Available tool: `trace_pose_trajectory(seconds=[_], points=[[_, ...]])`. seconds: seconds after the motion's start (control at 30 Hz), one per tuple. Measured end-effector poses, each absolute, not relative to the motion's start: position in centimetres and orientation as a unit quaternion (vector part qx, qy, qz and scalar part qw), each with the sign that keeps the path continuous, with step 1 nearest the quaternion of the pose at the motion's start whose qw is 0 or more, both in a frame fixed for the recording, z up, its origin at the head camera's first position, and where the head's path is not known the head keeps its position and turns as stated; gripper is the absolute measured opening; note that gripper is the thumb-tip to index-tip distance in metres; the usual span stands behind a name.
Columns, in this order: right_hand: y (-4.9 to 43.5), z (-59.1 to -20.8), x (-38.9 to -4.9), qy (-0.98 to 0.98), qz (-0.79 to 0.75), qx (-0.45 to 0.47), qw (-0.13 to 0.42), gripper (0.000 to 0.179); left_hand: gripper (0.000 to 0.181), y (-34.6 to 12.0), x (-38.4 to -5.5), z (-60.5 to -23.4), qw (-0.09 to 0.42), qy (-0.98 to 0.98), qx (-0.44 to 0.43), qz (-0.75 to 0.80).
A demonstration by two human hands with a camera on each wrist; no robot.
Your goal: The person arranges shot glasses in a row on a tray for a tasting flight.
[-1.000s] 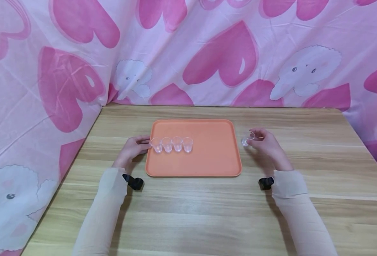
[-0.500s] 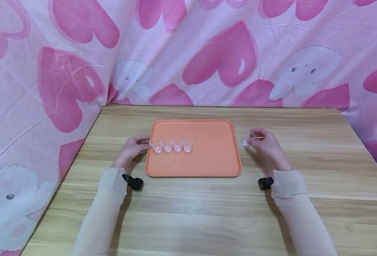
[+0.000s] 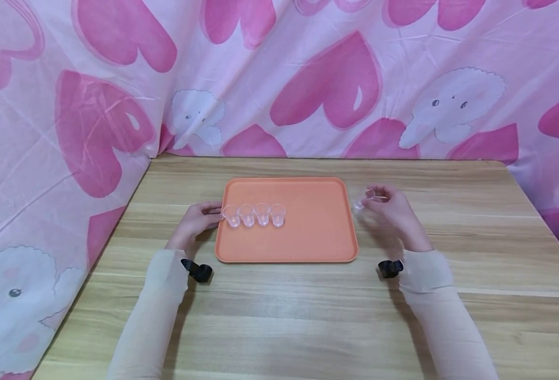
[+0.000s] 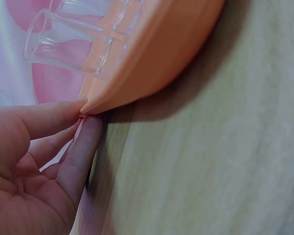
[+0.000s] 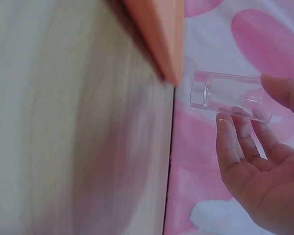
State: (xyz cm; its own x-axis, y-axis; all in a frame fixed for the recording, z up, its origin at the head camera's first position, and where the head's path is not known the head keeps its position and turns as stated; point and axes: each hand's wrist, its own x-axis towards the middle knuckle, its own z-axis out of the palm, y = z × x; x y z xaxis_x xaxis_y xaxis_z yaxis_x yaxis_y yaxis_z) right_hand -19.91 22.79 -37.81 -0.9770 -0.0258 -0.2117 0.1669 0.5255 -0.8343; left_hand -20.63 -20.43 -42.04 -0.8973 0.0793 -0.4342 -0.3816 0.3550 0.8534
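Note:
Several small clear cups stand upright in a row on the left half of an orange tray. My left hand pinches the tray's left edge between thumb and fingers, beside the leftmost cup. Off the tray's right side, my right hand holds another clear cup near its rim. The right wrist view shows thumb on one side of that cup and fingertips on the other, its thick base pointing away from the palm. This cup is raised above the wood and tilted in the head view.
The wooden table carries the tray near its back edge. Pink cloth with hearts hangs behind and along the left side. A black wrist camera sits at the left cuff, another black camera at the right.
My right hand has lifted the cup off the table and moved it slightly up and toward the tray. The left hand, tray and row of cups stay put.

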Motion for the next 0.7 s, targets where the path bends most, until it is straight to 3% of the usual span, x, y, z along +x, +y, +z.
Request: trace_pose_trajectory(seconds=[0.3,0.7], points=[[20.1,-36.9,-19.6,0.848,-0.524,0.028,0.078,0.054,0.048,-20.4,-20.7,-42.0,0.214,0.791,-0.106,0.563],[15.6,-38.0,-19.6,0.827,-0.554,-0.016,0.093,0.046,0.049,-20.3,-20.6,-42.0,0.213,0.79,-0.104,0.566]])
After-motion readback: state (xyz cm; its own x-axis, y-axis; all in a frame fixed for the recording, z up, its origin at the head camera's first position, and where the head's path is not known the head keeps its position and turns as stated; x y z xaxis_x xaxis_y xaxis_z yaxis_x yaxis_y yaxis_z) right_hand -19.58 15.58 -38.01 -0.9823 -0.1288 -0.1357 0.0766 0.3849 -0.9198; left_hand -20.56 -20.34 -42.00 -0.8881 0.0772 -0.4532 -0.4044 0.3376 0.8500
